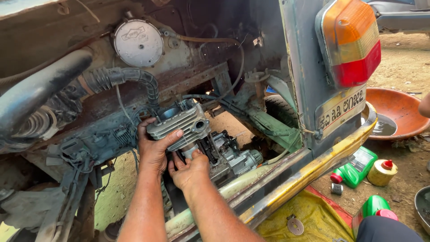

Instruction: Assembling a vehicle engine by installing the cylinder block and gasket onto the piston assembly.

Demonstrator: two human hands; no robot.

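1. Cylinder block (179, 123), grey and finned, sits in the open engine bay at the rear of a small vehicle, raised above the engine case (233, 154) and tilted, its open bore facing up and left.
2. Left hand (154, 148) closes its grip on the block's near-left side: thumb laid across the fins, fingers wrapped behind and under. It carries the block.
3. Right hand (190, 172) is just below and to the right of the block, fingers curled up under its lower end around a pale short part (190, 152) showing beneath it. The grip looks partly closed on that part; whether it pinches or only steadies, I cannot tell.
4. Key relation: the block's long axis runs from upper left down to lower right, toward the engine case; the pale part lies on that line, between block and case.
5. Both hands touch the work; the left is the nearer to the block's body, the right nearer to the joint beneath it.
6. Around: a black ribbed hose (130, 78) arcs above the block, a round grey cover (138, 43) above that.
7. On the ground to the right: green bottles (356, 168), a yellow can (382, 172), an orange basin (398, 112) with dark liquid.
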